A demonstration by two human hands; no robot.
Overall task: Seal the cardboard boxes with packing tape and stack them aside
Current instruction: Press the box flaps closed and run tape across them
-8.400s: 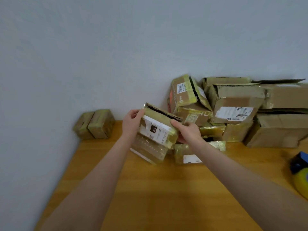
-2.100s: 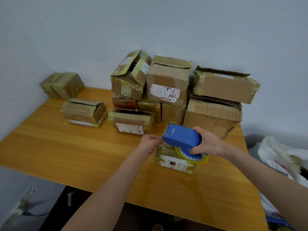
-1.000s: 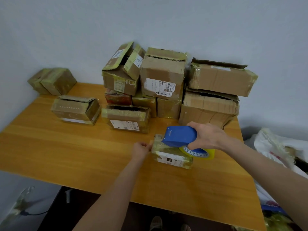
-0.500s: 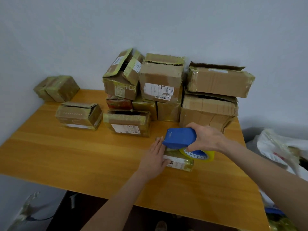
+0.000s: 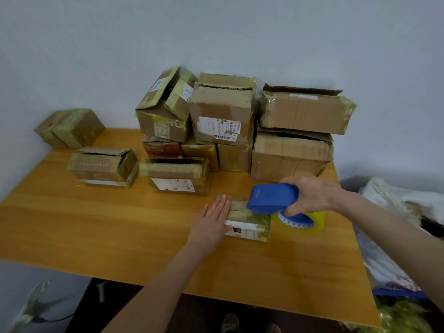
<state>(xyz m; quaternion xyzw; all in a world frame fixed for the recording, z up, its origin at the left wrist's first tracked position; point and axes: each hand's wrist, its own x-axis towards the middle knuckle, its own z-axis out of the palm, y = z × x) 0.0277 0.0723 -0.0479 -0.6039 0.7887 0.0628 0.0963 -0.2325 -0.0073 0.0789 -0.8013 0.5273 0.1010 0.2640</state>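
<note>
Blue tape dispenser, gripped in my right hand, rests on the small cardboard box at the table's four o'clock, my flat left hand bracing its nine o'clock end; a slip there could skid it, wrinkling the seal.

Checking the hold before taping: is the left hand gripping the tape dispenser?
No, the left hand lies flat against the small box, while the right hand grips the blue tape dispenser.

Left hand now flat on small box; tape dispenser drawn rightward along top.
</note>
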